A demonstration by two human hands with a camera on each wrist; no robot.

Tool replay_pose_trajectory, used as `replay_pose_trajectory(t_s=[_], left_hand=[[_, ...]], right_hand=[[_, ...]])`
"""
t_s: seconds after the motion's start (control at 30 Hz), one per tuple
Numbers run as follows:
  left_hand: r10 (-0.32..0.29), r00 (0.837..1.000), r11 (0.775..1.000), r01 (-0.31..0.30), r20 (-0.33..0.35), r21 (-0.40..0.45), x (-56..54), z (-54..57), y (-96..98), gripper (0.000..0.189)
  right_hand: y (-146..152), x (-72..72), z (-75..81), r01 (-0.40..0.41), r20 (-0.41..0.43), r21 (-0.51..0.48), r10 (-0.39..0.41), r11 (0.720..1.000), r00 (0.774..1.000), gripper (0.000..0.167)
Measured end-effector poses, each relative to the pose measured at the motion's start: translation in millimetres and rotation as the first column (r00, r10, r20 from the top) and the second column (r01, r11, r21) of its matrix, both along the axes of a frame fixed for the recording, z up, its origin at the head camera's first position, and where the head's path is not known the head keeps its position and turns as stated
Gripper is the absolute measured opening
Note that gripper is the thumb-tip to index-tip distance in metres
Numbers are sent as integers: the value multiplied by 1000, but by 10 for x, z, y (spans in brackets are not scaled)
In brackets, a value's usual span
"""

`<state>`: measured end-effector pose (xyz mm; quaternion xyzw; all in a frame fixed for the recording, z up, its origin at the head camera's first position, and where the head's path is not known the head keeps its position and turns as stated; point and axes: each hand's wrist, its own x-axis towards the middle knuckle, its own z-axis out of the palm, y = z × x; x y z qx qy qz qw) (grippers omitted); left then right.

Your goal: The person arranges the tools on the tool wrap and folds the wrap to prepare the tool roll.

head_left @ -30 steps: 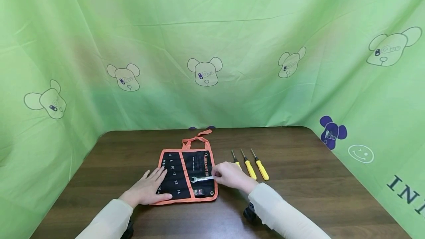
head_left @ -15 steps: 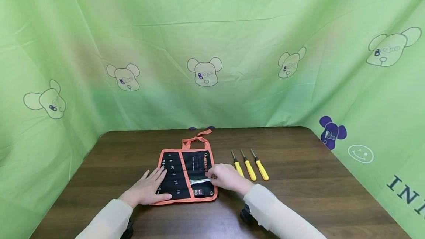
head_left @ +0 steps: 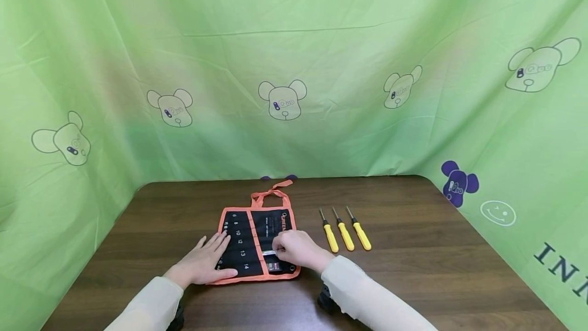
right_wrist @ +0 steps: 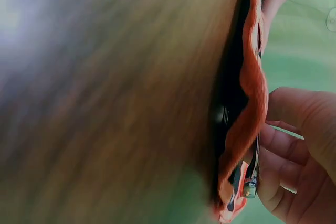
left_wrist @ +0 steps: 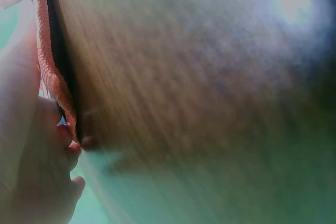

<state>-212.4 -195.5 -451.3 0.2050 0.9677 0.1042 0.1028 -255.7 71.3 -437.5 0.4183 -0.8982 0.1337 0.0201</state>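
Note:
A black tool roll (head_left: 268, 225) with orange edging lies unrolled on the table, its pockets numbered in white. My left hand (head_left: 202, 262) rests flat on its left side, fingers spread and thumb along the lower part. My right hand (head_left: 297, 249) pinches a silver wrench (head_left: 269, 253) over the right half. The wrench's front end is hidden in the pocket beside the number 13, and the fingers cover most of the rest. From the right wrist, the wrench's near end (right_wrist: 250, 188) shows between my curled fingers and the roll's orange edge (right_wrist: 254, 87).
To the right of the roll lie three yellow-handled screwdrivers (head_left: 345, 235), side by side with shafts pointing away. An orange tie strap (head_left: 275, 193) extends from the roll's far edge. A green printed curtain (head_left: 285, 152) hangs behind the brown table (head_left: 413, 269).
My right hand has moved left across the roll, sliding the wrench into the pocket, so its open jaw is now hidden. My left hand has stayed in place.

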Motion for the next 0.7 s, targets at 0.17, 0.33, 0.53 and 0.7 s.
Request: replay_pose_trajectory(t_s=[0.17,0.33,0.53,0.7], left_hand=[[5,1000,1000,-5,6,0,4,7,9,94],[9,1000,1000,-9,11,2,11,7,11,94],[11,1000,1000,-11,12,-4,3,-2,5,94],[13,1000,1000,-13,18,-3,1,1,6,95]], right_hand=[[-74,-10,-25,-12,-7,-8,12,1000,1000,11],[-107,-15,-52,-13,-5,3,13,1000,1000,11],[-96,-26,-33,6,31,14,-7,1000,999,4],[-1,-84,76,86,180,-4,-84,996,980,10]])
